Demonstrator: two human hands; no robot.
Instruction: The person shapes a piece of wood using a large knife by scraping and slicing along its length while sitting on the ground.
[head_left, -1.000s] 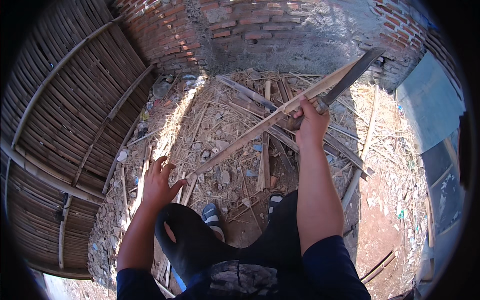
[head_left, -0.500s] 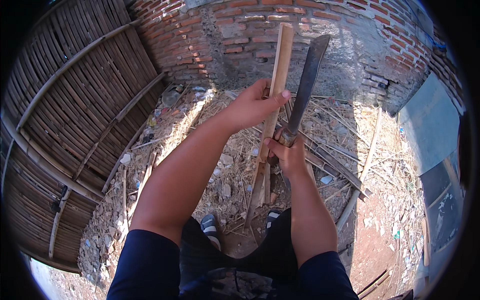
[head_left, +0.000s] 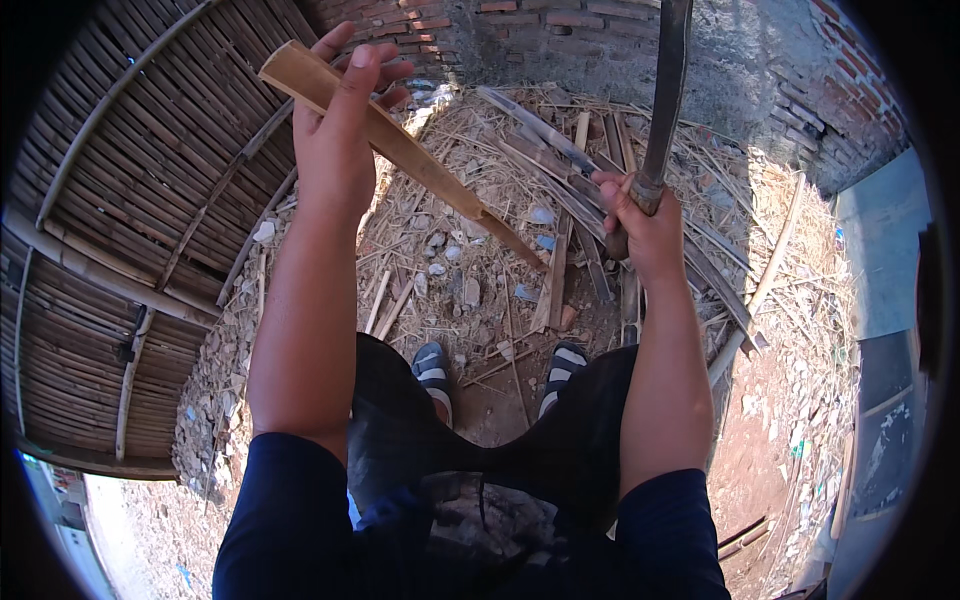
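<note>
A split bamboo strip point(head_left: 430, 180) slants from the upper left down toward the ground in front of my feet. My left hand point(head_left: 338, 145) holds it near its upper end, thumb on the near side and the fingers, partly spread, behind it. The strip's lower part is narrower and darker, and its tip is close to the littered ground. My right hand point(head_left: 652, 228) is wrapped round the handle of a machete point(head_left: 668, 95). The dark blade points up and away, its tip cut off by the frame's top edge. Blade and strip are well apart.
Several bamboo pieces point(head_left: 575, 175) lie piled on straw and rubble ahead of my sandalled feet point(head_left: 432, 375). A bamboo-slat wall point(head_left: 130, 190) stands on the left, a brick wall point(head_left: 560, 45) at the back. Grey sheets point(head_left: 880, 250) lean on the right.
My left hand has swung to the left with the bamboo strip, which now tilts instead of standing nearly upright. My right hand has moved right and up with the machete, away from the strip.
</note>
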